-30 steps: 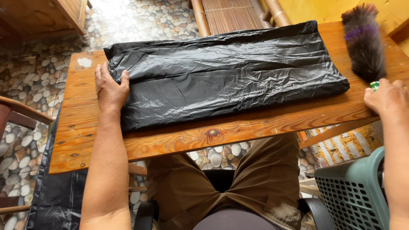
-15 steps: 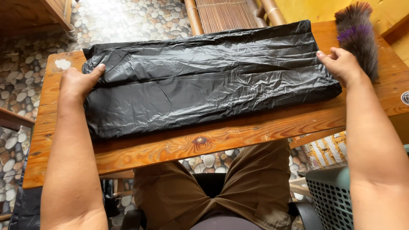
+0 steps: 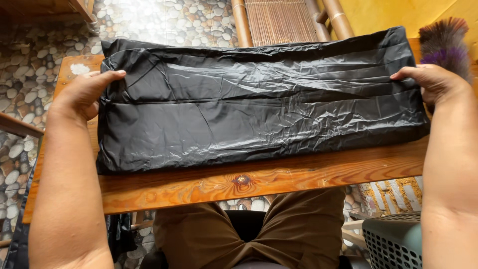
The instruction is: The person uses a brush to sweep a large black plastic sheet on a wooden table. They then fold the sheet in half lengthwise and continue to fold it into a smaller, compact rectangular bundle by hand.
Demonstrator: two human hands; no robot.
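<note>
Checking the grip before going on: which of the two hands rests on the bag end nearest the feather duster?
The right hand, on the black plastic bag's right end, beside the purple-grey feather duster. The left hand holds the opposite end.
</note>
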